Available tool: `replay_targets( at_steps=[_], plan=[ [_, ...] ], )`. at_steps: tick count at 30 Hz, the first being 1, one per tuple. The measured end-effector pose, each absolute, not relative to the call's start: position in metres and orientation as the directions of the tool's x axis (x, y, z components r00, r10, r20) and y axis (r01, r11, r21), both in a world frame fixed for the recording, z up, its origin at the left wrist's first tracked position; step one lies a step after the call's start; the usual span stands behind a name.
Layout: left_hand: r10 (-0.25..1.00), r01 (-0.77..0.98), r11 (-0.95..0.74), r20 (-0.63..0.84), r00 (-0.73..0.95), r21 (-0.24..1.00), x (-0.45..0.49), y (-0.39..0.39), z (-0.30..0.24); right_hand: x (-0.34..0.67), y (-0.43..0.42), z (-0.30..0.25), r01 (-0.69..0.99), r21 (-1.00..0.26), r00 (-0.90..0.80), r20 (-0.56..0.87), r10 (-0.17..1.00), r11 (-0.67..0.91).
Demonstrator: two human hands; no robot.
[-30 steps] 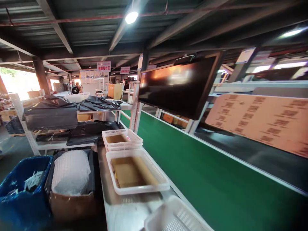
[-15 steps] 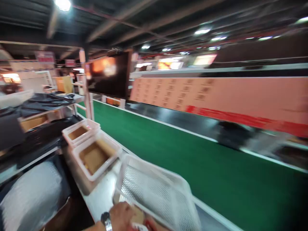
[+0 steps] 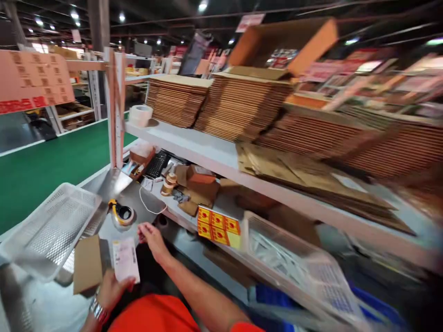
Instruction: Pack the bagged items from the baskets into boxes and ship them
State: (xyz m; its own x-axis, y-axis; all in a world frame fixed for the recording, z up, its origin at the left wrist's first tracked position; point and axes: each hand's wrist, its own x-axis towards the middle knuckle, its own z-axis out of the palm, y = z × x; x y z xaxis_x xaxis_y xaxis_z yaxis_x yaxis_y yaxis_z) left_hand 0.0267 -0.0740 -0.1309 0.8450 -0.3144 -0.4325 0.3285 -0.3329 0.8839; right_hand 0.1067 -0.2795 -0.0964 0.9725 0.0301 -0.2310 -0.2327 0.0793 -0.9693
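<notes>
- The white label (image 3: 125, 260) is over near the front of the metal table (image 3: 41, 306), clamped in the left hand (image 3: 113, 288), thumb across its lower edge; I can see a yellow mark at the top and lines of print, too small to read from here.
- Just beside it, on the left, a flat brown carton (image 3: 87, 265) lies on the table.
- The right hand (image 3: 152, 240) is up near the label's top corner but apart from it, fingers bent; I can't tell whether they pinch anything.
- A sticker sheet (image 3: 218, 226) shows red and yellow panels with one repeated emblem, its lettering too fine for me.
- Across the green belt (image 3: 58, 154), a pink board (image 3: 34, 76) carries rows of dark printed blocks and red characters, which I can't make out.
- A white mesh basket (image 3: 51, 230) sits beyond the carton, and a yellow-and-black tape dispenser (image 3: 122, 213) rests past the label.
- The upper shelf (image 3: 183, 138) overhangs the clutter below, partly hiding it: a keyboard (image 3: 159, 164), a brown tape roll (image 3: 169, 184), loose cardboard (image 3: 204, 186).
- Stacked flat cartons (image 3: 242, 108) and a white tape roll (image 3: 140, 116) crowd that shelf.
</notes>
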Motion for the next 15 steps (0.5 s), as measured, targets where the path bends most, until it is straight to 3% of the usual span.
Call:
replay_targets(
  at_steps=[2, 4, 7, 15],
  plan=[
    [-0.257, 0.337, -0.3, -0.415, 0.873, 0.892, 0.038, -0.09, -0.119, 0.082, -0.298, -0.094, -0.303, -0.936, 0.945, -0.319, -0.07, 0.179],
    [-0.219, 0.337, -0.262, -0.396, 0.892, 0.904, 0.049, -0.108, -0.107, 0.058, -0.313, -0.088, -0.369, -0.901, 0.926, -0.377, 0.009, 0.228],
    [-0.211, 0.327, -0.21, -0.37, 0.905, 0.921, 0.057, -0.133, -0.097, 0.026, -0.325, -0.077, -0.377, -0.884, 0.926, -0.365, 0.096, 0.276],
    [-0.219, 0.329, -0.128, -0.351, 0.911, 0.935, 0.049, -0.189, -0.102, -0.008, -0.365, -0.064, -0.314, -0.885, 0.942, -0.335, -0.002, 0.343]
  ],
)
